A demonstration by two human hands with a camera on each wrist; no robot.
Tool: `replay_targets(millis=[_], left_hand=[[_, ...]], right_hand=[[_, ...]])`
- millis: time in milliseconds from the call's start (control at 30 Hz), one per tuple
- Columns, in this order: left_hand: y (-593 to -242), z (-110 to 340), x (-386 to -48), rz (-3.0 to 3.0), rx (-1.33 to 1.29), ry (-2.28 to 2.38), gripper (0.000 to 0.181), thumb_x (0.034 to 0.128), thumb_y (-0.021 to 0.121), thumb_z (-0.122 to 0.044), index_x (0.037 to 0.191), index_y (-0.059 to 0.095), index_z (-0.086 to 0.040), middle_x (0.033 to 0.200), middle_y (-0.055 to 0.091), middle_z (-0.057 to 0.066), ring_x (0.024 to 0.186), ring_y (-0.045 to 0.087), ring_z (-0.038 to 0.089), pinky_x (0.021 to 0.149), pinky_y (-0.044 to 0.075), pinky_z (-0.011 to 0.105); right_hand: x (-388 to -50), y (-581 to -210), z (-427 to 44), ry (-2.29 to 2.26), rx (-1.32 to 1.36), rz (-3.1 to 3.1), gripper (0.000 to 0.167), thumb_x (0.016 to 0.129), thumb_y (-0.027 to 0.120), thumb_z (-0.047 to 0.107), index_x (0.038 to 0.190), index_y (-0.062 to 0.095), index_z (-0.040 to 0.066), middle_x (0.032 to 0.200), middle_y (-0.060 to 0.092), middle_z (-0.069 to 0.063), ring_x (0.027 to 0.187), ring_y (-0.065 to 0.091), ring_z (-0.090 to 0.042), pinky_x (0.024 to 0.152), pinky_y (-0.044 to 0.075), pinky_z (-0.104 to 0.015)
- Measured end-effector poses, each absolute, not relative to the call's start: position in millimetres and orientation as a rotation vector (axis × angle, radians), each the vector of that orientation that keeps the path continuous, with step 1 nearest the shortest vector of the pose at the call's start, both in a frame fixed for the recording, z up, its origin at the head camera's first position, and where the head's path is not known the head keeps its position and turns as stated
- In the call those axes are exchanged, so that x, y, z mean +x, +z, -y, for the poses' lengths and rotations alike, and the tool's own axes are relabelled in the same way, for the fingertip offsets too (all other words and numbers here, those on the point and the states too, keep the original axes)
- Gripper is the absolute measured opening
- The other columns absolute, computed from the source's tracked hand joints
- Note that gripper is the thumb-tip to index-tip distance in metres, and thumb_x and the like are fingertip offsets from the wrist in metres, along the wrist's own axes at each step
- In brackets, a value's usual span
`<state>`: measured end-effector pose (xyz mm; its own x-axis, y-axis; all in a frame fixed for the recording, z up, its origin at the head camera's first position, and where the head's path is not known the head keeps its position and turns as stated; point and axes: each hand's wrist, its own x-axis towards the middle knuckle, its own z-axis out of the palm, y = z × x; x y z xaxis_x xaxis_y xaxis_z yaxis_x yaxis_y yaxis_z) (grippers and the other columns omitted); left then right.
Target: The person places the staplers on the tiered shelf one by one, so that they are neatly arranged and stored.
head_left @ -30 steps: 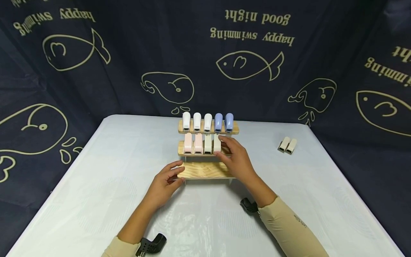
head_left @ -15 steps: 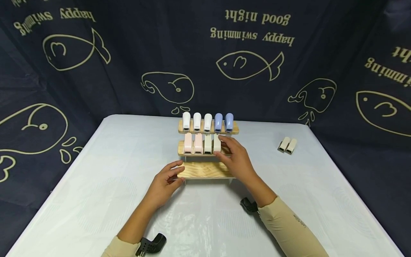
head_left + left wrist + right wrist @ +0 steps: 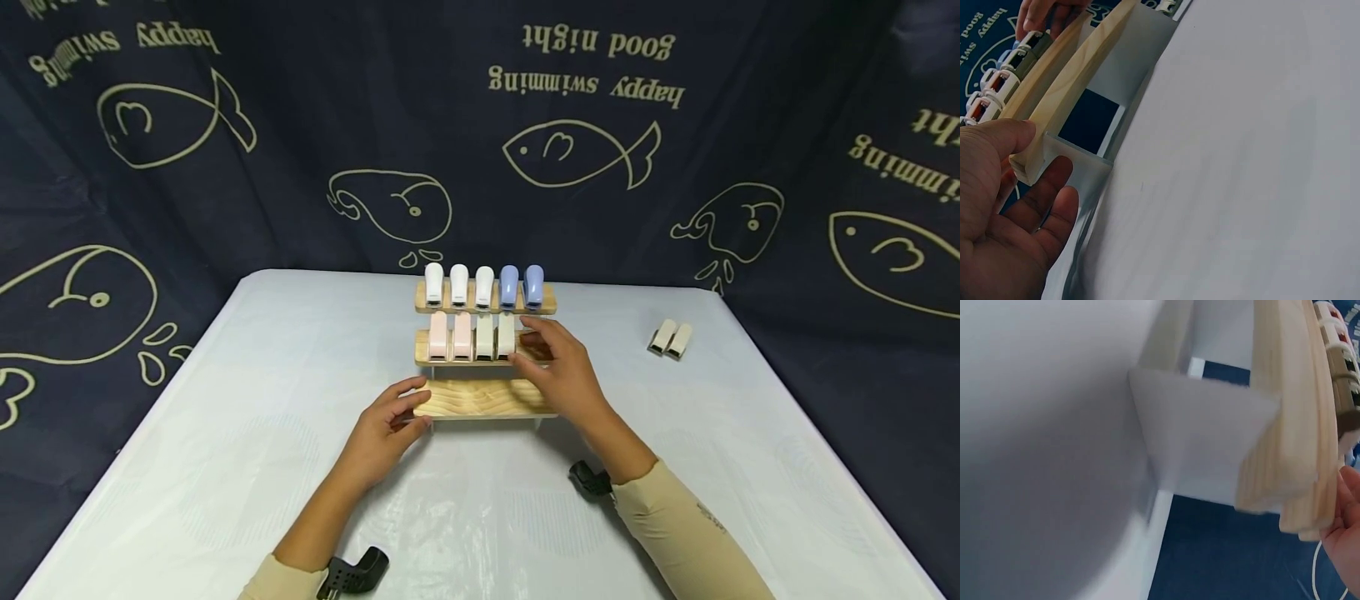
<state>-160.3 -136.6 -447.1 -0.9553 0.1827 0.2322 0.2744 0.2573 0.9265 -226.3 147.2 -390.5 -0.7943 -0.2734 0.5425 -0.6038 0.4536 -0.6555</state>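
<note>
A three-tier wooden shelf stand [image 3: 480,398] faces me, with mini staplers on its upper two tiers. My left hand [image 3: 380,435] holds the left end of the lowest board; in the left wrist view its thumb [image 3: 1017,134] rests on the board's edge. My right hand [image 3: 564,367] hovers over the right end of the middle tier, fingers parted just right of a pale green-grey stapler [image 3: 506,335]. Left of that one stand a matching stapler [image 3: 484,336] and two pink staplers [image 3: 450,336]. In the right wrist view the right hand [image 3: 1346,525] shows only partly.
Three white staplers [image 3: 459,285] and two blue staplers [image 3: 521,286] line the top tier. Two cream staplers [image 3: 670,339] lie side by side on the white-covered table [image 3: 750,467] at right. A dark printed curtain [image 3: 465,108] hangs behind.
My right hand has let go of the rightmost pale green-grey stapler and shifted slightly right. That stapler stays on the middle tier. The left hand has kept its place.
</note>
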Motion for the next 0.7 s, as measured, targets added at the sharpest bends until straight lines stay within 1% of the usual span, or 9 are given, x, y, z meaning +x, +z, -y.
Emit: replay_targets(millis=[133,267,367,567,700], left_hand=[[-447,137,-160,2.424,-0.441,-1.823,0.039,0.0920,0.072,-0.007,0.130,0.064,0.002,0.147,0.049,0.008,0.106,0.065,0.022,0.091,0.054,0.030],[-447,136,-160,2.423,-0.450,-1.816,0.040,0.0918,0.072,-0.005,0.130,0.063,0.003,0.147,0.048,0.009,0.106,0.065,0.021,0.091,0.054,0.029],[-448,136,-160,2.422,-0.458,-1.800,0.040,0.0914,0.072,-0.004,0.130,0.063,0.004,0.146,0.049,0.010,0.106,0.065,0.022,0.090,0.054,0.028],[-449,136,-160,2.426,-0.460,-1.795,0.040,0.0913,0.072,-0.003,0.129,0.063,0.004,0.146,0.049,0.010,0.105,0.065,0.022,0.090,0.054,0.027],[-448,136,-160,2.426,-0.459,-1.805,0.040,0.0915,0.072,-0.004,0.130,0.063,0.004,0.147,0.048,0.010,0.105,0.065,0.022,0.090,0.054,0.028]], right_hand=[[-227,-388,-162,1.202,0.740,2.334,0.051,0.088,0.078,0.009,0.135,0.058,0.005,0.123,0.062,-0.011,0.106,0.064,-0.025,0.083,0.056,-0.042],[-230,-385,-184,1.099,0.689,2.331,0.050,0.086,0.079,0.007,0.132,0.061,0.006,0.126,0.062,-0.010,0.105,0.065,-0.024,0.082,0.054,-0.045],[-232,-382,-204,1.043,0.624,2.351,0.049,0.085,0.080,0.006,0.130,0.062,0.006,0.126,0.063,-0.011,0.105,0.064,-0.025,0.082,0.053,-0.044],[-232,-383,-254,0.936,0.447,2.403,0.048,0.087,0.078,0.009,0.132,0.061,0.004,0.124,0.063,-0.014,0.106,0.062,-0.029,0.081,0.052,-0.045],[-238,-388,-290,0.892,0.320,2.421,0.049,0.088,0.077,0.010,0.133,0.060,0.004,0.122,0.063,-0.013,0.104,0.062,-0.028,0.080,0.050,-0.039]])
